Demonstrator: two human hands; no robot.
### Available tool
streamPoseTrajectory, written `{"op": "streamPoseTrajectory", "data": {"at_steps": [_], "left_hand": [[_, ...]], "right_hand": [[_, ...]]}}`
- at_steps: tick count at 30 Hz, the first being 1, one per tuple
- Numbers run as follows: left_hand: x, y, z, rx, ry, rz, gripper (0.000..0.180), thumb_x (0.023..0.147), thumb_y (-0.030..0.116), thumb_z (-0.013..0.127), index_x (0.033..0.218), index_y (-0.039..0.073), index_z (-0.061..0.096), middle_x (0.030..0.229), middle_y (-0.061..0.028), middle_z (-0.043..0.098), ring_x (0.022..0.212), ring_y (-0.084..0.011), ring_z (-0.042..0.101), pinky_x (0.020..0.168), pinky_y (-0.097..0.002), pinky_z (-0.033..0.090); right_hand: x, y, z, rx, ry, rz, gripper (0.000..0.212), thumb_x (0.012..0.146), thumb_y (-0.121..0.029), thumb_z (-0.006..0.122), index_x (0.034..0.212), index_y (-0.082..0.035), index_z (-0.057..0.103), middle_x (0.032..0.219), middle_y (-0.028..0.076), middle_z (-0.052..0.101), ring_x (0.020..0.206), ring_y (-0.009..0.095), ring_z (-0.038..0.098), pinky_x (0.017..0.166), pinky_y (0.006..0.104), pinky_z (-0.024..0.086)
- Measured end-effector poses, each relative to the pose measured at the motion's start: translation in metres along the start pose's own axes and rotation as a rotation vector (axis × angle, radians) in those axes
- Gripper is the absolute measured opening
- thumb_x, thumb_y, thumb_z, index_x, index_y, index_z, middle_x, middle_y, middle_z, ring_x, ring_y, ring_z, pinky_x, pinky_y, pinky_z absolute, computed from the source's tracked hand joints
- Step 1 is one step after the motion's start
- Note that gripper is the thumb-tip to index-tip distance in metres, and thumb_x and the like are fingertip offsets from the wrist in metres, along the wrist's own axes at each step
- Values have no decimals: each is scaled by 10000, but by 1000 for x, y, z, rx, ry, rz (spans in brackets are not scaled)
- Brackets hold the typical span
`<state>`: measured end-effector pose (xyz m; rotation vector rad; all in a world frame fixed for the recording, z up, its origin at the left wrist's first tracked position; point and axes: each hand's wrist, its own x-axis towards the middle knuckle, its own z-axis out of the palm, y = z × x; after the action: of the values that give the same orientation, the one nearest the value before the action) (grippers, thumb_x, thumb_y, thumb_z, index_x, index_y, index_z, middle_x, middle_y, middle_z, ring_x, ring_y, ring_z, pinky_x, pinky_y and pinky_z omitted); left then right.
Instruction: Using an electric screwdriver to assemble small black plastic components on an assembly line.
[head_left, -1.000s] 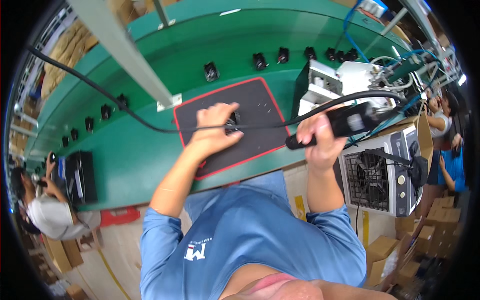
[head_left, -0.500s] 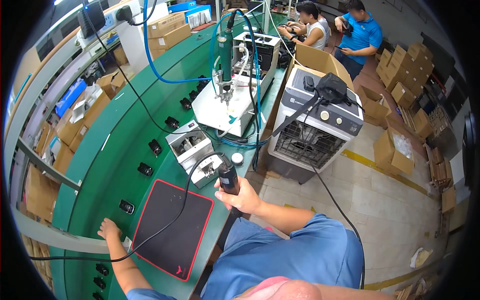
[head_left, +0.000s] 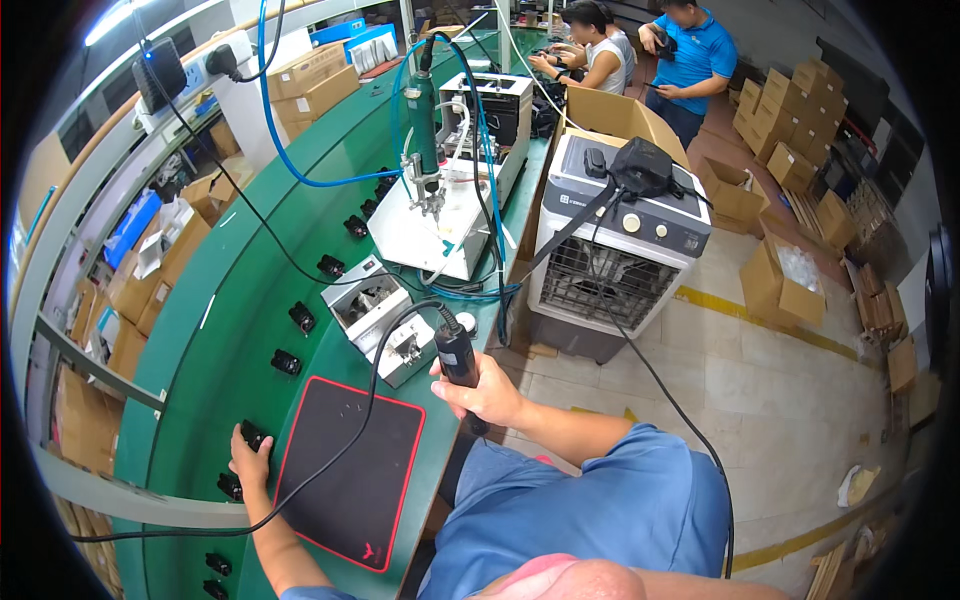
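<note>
Left of the mat (head_left: 335, 490), curls the left hand (head_left: 250, 458) narrowly about a black part (head_left: 255, 435), with thumb and fingers on opposite sides of it. Cannot tell whether to call the part gripped or only touched. Right of the mat, near its upper right corner, holds a black tool (head_left: 457, 358) in the right hand (head_left: 482, 390), with fingers wrapped round the body and the lower end showing beneath the fist. Trails a black cord (head_left: 372, 392) from the tool's upper end across the mat and over the left forearm (head_left: 275, 548). Has the mat flat on the green table (head_left: 424, 485), black with a red border, with pale flecks near its upper edge. Up and left of the mat, has a spaced row of more black parts (head_left: 286, 361). Just above the mat, has a metal box (head_left: 352, 290); farther above the mat, a white machine (head_left: 465, 258) with a green cylinder (head_left: 422, 130). Well to the mat's upper right, has an air cooler (head_left: 620, 240) on the floor (head_left: 740, 400); farthest from the mat, people (head_left: 700, 60) in blue and white tops.
</note>
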<state>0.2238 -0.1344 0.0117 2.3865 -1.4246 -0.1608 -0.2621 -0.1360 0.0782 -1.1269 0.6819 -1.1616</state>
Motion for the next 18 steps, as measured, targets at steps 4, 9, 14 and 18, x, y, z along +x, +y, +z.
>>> {"op": "streamPoseTrajectory", "data": {"at_steps": [4, 9, 14, 18], "left_hand": [[-13, 7, 5, -38, 116, -28, 837, 727, 285, 860, 1411, 27, 454, 1367, -175, 558, 1262, -335, 538, 1077, -496, 347], [-55, 54, -2, -329, 261, 338, 778, 684, 231, 893, 1328, 3, 522, 1263, -221, 599, 1167, -378, 589, 999, -423, 471], [-153, 122, -1, -311, -31, 401, 821, 669, 326, 882, 1339, 28, 511, 1263, -166, 577, 1192, -342, 552, 1034, -436, 371], [-186, 125, 23, -353, -93, 458, 810, 669, 324, 878, 1325, 30, 505, 1256, -156, 549, 1183, -330, 538, 997, -444, 365]], "right_hand": [[0, -1, 7, 5, -13, 7, 204, 911, -82, 686, 1063, -50, 554, 706, -17, 557, 517, 65, 528, 490, 252, 430], [27, -8, 12, -28, -17, -121, 245, 918, -75, 669, 1124, -8, 556, 755, 24, 605, 546, 90, 564, 528, 260, 467], [80, -37, 35, -46, 64, -426, 268, 946, -64, 618, 1183, 14, 522, 712, 42, 556, 539, 114, 541, 531, 289, 481], [124, -31, 55, -93, 75, -541, 274, 940, -54, 622, 1180, 24, 515, 710, 47, 560, 541, 123, 545, 537, 293, 480]]}}
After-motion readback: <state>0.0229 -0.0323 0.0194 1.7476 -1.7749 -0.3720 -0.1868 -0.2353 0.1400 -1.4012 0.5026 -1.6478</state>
